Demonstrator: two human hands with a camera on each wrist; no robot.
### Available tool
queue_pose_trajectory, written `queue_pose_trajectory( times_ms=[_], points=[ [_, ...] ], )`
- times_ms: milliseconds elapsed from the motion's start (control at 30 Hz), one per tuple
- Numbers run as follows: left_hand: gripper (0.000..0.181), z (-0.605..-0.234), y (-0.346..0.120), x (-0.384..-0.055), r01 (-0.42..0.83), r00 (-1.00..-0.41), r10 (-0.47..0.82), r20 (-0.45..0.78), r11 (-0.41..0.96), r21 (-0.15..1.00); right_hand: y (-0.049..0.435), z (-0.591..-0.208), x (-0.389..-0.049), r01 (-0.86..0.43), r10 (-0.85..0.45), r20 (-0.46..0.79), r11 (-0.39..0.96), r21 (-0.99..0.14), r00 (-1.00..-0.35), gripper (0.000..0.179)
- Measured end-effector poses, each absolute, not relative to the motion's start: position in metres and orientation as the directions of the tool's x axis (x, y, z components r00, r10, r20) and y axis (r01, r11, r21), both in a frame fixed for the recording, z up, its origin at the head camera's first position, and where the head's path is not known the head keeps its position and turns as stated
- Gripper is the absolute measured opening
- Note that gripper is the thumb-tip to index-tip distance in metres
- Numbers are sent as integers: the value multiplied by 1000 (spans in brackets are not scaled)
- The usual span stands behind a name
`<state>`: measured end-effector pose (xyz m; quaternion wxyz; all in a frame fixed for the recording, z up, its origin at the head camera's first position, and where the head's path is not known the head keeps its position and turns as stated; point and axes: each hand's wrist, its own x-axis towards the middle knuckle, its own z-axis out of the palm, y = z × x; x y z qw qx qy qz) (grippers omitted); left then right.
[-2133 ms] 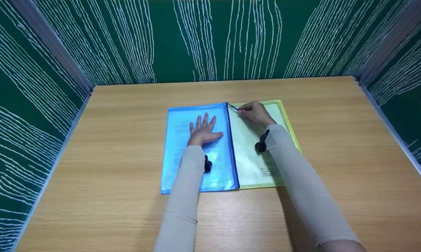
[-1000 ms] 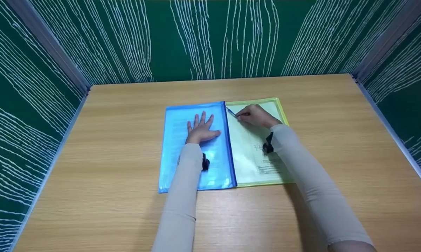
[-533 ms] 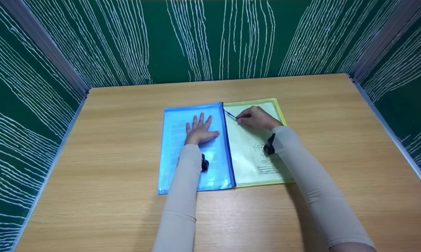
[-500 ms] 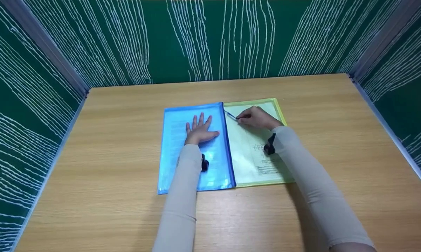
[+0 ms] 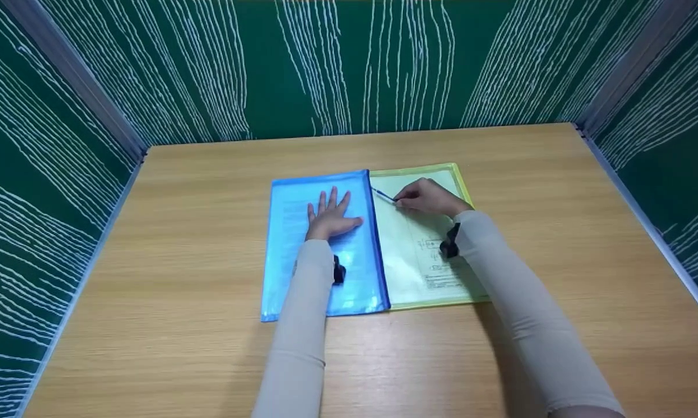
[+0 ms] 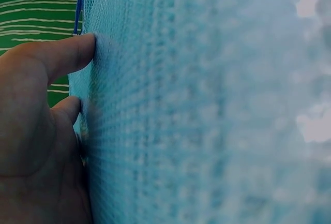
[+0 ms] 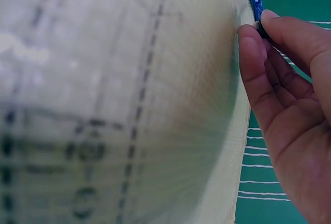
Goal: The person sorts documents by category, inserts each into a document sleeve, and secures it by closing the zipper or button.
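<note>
A translucent blue mesh zip folder (image 5: 288, 232) lies on the table, paper sheets showing through it. My left hand (image 5: 333, 220) rests flat on it with fingers spread; in the left wrist view its thumb and a fingertip touch the mesh. Along the folder's right side runs a dark blue zip edge (image 5: 379, 249). From that edge a blue zipper pull cord (image 5: 382, 194) stretches to my right hand (image 5: 433, 197), which pinches its end between thumb and forefinger. The yellow-edged folder (image 5: 404, 261) with printed paper lies beneath the right hand. The zipper slider itself is too small to make out.
The blue folder's right edge meets or overlaps the yellow one. A wooden table (image 5: 180, 261) extends all round them. Green walls (image 5: 360, 64) with white streaks close off the back and both sides. A black wrist camera (image 5: 450, 241) sits under the right wrist.
My right hand, still pinching the pull cord, has moved a little toward me along the blue folder's right edge. The left hand has stayed on the folder.
</note>
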<state>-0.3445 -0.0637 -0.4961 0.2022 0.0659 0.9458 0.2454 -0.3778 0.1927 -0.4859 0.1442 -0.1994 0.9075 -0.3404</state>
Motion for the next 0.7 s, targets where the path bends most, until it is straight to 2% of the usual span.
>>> queue_pose_trajectory(
  times_ms=[700],
  points=[
    [82, -499, -63, -345, 31, -913, 218, -346, 880, 474, 194, -480, -368, -244, -467, -177, 706, -664, -867, 20]
  ],
)
